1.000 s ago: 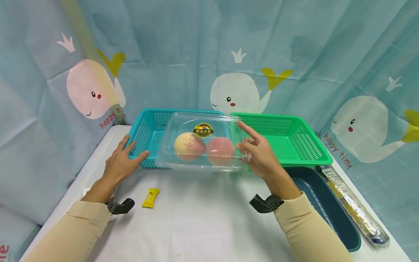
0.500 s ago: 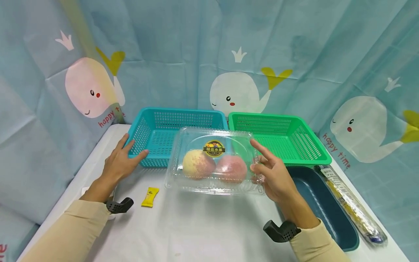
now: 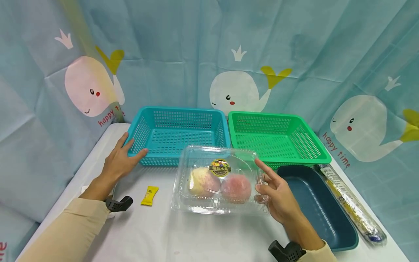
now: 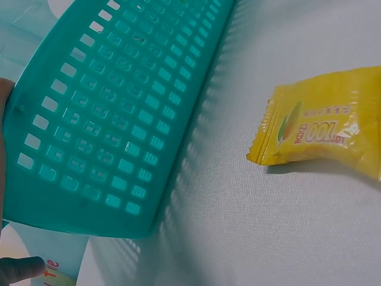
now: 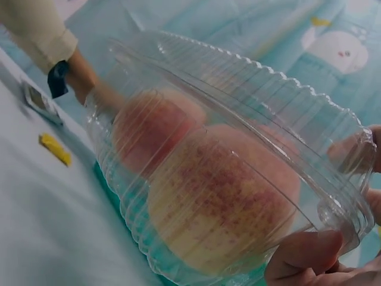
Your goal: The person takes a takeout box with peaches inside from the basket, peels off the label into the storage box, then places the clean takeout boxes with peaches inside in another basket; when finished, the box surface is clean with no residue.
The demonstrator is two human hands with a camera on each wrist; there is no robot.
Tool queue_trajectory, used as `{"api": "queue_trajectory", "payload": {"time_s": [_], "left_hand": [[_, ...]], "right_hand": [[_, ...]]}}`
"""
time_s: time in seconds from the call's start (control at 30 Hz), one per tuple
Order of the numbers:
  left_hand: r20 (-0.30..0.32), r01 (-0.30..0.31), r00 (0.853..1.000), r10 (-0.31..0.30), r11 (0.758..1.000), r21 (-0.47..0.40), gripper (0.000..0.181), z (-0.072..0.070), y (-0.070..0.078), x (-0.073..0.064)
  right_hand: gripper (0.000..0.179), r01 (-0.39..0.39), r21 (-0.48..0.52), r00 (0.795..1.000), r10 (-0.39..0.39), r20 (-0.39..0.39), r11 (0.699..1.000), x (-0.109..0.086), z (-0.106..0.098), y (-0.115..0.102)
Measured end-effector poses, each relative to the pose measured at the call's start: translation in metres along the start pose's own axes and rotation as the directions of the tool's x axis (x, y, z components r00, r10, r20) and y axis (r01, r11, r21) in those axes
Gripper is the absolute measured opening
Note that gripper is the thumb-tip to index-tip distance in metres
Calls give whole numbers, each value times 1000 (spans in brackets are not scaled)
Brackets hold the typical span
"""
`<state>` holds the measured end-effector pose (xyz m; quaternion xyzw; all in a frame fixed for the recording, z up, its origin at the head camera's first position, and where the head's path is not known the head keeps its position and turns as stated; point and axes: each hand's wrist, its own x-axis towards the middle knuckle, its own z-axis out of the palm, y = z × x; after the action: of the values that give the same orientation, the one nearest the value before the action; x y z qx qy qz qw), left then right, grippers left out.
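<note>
A clear plastic fruit box (image 3: 196, 156) with a black and gold label holds two peaches, one yellowish peach (image 3: 204, 182) and one pink peach (image 3: 236, 187). My right hand (image 3: 278, 196) grips its right end, thumb and fingers round the edge, index finger stretched along the side. In the right wrist view the thumb (image 5: 306, 253) presses the box's corner, and the peaches show through the ribbed wall. My left hand (image 3: 119, 160) rests at the near left corner of the blue basket (image 3: 183, 161), fingers spread over its rim. Beside that basket lies a small yellow candy packet (image 4: 327, 122).
A green basket (image 3: 278, 145) stands right of the blue one, against the whale-print curtain (image 3: 170, 54). In front of it sit a dark blue tray (image 3: 322, 203) and a long clear-wrapped packet (image 3: 353, 203). A white item (image 3: 85, 189) is partly hidden by the left wrist.
My right hand has brought the fruit box from over the blue basket toward me and slightly right, over the white table. The left hand has stayed at the basket's corner.
</note>
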<state>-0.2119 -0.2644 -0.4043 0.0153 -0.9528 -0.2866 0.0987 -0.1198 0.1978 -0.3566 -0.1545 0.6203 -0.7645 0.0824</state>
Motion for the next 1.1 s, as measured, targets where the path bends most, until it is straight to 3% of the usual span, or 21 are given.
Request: {"api": "queue_trajectory", "payload": {"time_s": [0.5,1.1], "left_hand": [[7,4,1000,-4,1000,7,90,-1,3,0],[9,6,1000,-6,1000,-6,90,-1,1,0]], "right_hand": [[71,16,82,1000,-17,13,997,-18,-11,36],[72,11,80,999,-15,47,997,-18,-24,61]]}}
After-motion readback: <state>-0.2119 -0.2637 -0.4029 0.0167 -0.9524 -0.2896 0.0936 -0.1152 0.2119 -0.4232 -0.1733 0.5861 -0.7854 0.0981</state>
